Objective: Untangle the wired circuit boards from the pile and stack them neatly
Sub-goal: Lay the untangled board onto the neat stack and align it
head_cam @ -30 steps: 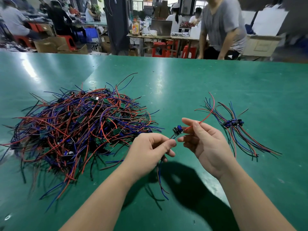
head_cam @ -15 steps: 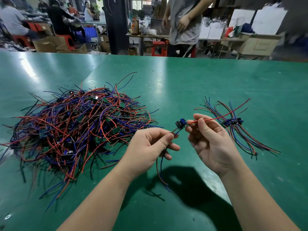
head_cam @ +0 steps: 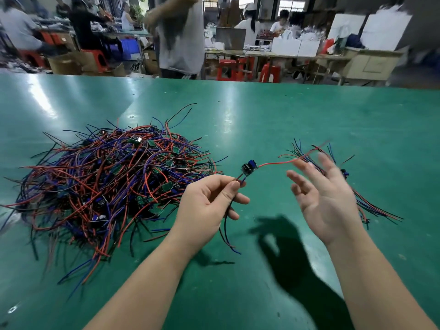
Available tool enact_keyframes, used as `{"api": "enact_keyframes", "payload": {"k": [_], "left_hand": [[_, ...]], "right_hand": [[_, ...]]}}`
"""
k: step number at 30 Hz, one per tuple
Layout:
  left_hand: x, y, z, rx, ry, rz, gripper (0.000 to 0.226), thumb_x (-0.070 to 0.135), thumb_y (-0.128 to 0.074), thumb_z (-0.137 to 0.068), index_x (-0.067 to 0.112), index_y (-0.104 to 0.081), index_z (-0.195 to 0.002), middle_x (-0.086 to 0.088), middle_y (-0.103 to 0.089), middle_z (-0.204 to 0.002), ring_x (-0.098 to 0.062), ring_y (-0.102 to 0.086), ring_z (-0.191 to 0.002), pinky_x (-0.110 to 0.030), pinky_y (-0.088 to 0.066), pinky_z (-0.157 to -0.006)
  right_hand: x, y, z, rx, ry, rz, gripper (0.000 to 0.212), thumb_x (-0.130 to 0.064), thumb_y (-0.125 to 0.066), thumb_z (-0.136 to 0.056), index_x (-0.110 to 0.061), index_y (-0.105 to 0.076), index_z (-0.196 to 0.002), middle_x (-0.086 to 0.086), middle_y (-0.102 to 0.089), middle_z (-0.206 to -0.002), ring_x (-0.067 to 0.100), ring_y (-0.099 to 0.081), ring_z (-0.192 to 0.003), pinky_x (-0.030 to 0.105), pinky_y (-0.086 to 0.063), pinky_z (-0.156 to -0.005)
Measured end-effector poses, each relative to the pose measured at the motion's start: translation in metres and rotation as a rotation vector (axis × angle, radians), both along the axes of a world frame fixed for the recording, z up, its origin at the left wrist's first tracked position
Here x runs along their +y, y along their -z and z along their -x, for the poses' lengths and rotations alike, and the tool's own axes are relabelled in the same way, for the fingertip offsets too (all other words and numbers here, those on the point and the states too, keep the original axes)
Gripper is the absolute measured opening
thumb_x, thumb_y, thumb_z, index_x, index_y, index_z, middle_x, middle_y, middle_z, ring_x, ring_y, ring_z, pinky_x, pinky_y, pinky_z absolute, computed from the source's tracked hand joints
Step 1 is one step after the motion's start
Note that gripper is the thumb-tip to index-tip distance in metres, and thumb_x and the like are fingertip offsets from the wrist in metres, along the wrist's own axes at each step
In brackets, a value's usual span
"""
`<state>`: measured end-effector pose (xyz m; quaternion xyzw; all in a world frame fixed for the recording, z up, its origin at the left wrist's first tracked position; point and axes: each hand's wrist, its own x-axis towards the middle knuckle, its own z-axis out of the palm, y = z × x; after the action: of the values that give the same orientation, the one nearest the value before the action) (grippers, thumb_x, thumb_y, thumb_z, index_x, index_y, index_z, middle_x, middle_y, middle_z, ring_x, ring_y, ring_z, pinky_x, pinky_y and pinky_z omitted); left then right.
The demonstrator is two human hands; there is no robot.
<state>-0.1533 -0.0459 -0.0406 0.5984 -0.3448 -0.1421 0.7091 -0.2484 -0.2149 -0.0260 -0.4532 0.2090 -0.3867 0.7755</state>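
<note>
A big tangled pile of small circuit boards with red, blue and black wires (head_cam: 112,182) lies on the left of the green table (head_cam: 262,120). My left hand (head_cam: 207,206) pinches the lower wires of one small circuit board (head_cam: 249,166), held up above the table; its red wire reaches right. My right hand (head_cam: 326,198) hovers to the right with fingers spread, palm up, holding nothing. Behind it lies the small stack of sorted wired boards (head_cam: 362,196), partly hidden by the hand.
A person in a grey shirt (head_cam: 181,36) stands at the table's far edge. Beyond are other workers, red stools, cardboard boxes and benches. Bare green tabletop stretches between the pile and the sorted stack and toward the far edge.
My right hand has let go of the red wire and opened, moving right. My left hand still holds the board by its wires. The person in grey has walked left.
</note>
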Motion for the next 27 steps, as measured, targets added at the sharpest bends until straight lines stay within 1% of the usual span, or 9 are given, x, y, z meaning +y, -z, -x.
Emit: {"api": "enact_keyframes", "payload": {"k": [2, 4, 6, 7, 10, 14, 17, 21, 27], "left_hand": [[0.000, 0.000, -0.002, -0.017, -0.038, -0.009, 0.014, 0.014, -0.056, -0.091, 0.019, -0.067, -0.084, 0.000, -0.072, -0.069, -0.007, -0.060, -0.049, -0.018, -0.050, -0.049], [0.001, -0.001, -0.003, -0.023, -0.042, -0.016, 0.015, 0.015, -0.056, -0.091, 0.020, -0.067, -0.083, 0.000, -0.072, -0.068, -0.006, -0.059, -0.048, -0.018, -0.049, -0.049], [0.000, -0.002, -0.002, -0.024, -0.024, -0.024, 0.015, 0.014, -0.057, -0.091, 0.020, -0.068, -0.083, 0.001, -0.072, -0.067, -0.005, -0.058, -0.048, -0.017, -0.048, -0.048], [0.000, -0.001, -0.001, -0.021, -0.011, -0.029, 0.015, 0.012, -0.057, -0.091, 0.019, -0.068, -0.084, 0.001, -0.072, -0.066, -0.004, -0.059, -0.049, -0.016, -0.048, -0.048], [-0.002, 0.001, 0.001, -0.006, 0.026, -0.042, 0.014, 0.009, -0.057, -0.091, 0.014, -0.068, -0.086, -0.001, -0.071, -0.066, -0.002, -0.062, -0.053, -0.015, -0.047, -0.047], [-0.002, 0.001, -0.001, 0.001, 0.036, -0.029, 0.012, 0.008, -0.057, -0.091, 0.010, -0.068, -0.088, -0.001, -0.070, -0.064, 0.000, -0.059, -0.050, -0.014, -0.045, -0.046], [-0.001, 0.001, -0.003, 0.007, 0.042, -0.030, 0.012, 0.010, -0.057, -0.091, 0.011, -0.068, -0.088, -0.001, -0.071, -0.066, -0.001, -0.057, -0.048, -0.014, -0.044, -0.046], [-0.001, 0.003, -0.004, -0.016, 0.097, -0.083, 0.014, 0.011, -0.059, -0.092, 0.017, -0.070, -0.085, -0.004, -0.072, -0.069, -0.005, -0.053, -0.046, -0.015, -0.043, -0.046], [-0.006, 0.017, 0.007, -0.148, 0.058, -0.217, 0.015, 0.032, -0.061, -0.085, 0.023, -0.073, -0.083, 0.005, -0.073, -0.072, -0.013, -0.065, -0.056, -0.028, -0.056, -0.056]], "right_hand": [[-0.007, 0.003, 0.006, 0.216, 0.285, 0.309, 0.064, -0.010, -0.061, -0.091, -0.031, -0.029, -0.142, 0.003, -0.048, -0.128, 0.005, -0.059, -0.090, 0.023, -0.046, -0.076], [-0.013, 0.007, 0.013, 0.360, 0.464, 0.832, 0.075, -0.014, -0.067, -0.086, -0.034, -0.025, -0.145, 0.001, -0.035, -0.139, 0.010, -0.047, -0.115, 0.029, -0.039, -0.097], [-0.015, 0.010, 0.015, 0.381, 0.377, 1.189, 0.071, -0.015, -0.073, -0.080, -0.032, -0.039, -0.140, -0.003, -0.036, -0.144, 0.012, -0.041, -0.128, 0.035, -0.036, -0.105], [-0.012, 0.009, 0.013, 0.376, 0.260, 1.228, 0.066, -0.013, -0.075, -0.079, -0.032, -0.046, -0.135, -0.007, -0.040, -0.144, 0.010, -0.049, -0.120, 0.033, -0.042, -0.098], [-0.002, 0.009, 0.008, 0.366, 0.047, 1.235, 0.053, -0.005, -0.077, -0.076, -0.029, -0.059, -0.120, -0.012, -0.060, -0.120, 0.009, -0.056, -0.077, 0.022, -0.044, -0.066], [0.001, 0.007, 0.008, 0.462, 0.028, 1.169, 0.032, -0.011, -0.077, -0.077, -0.027, -0.070, -0.104, -0.005, -0.059, -0.069, 0.011, -0.043, -0.058, 0.016, -0.036, -0.056], [-0.001, 0.003, 0.011, 0.384, -0.060, 0.951, 0.018, -0.012, -0.075, -0.077, -0.023, -0.073, -0.092, -0.009, -0.069, -0.069, 0.003, -0.048, -0.055, 0.012, -0.040, -0.056], [-0.001, -0.005, 0.016, 0.192, -0.251, 0.642, 0.035, -0.024, -0.073, -0.069, -0.021, -0.071, -0.104, 0.007, -0.066, -0.070, 0.012, -0.052, -0.053, 0.020, -0.044, -0.050], [0.020, 0.005, 0.001, 0.265, -0.203, 0.337, 0.035, -0.018, -0.074, -0.071, -0.013, -0.057, -0.101, 0.010, -0.069, -0.064, 0.016, -0.063, -0.050, 0.021, -0.050, -0.047]]}}
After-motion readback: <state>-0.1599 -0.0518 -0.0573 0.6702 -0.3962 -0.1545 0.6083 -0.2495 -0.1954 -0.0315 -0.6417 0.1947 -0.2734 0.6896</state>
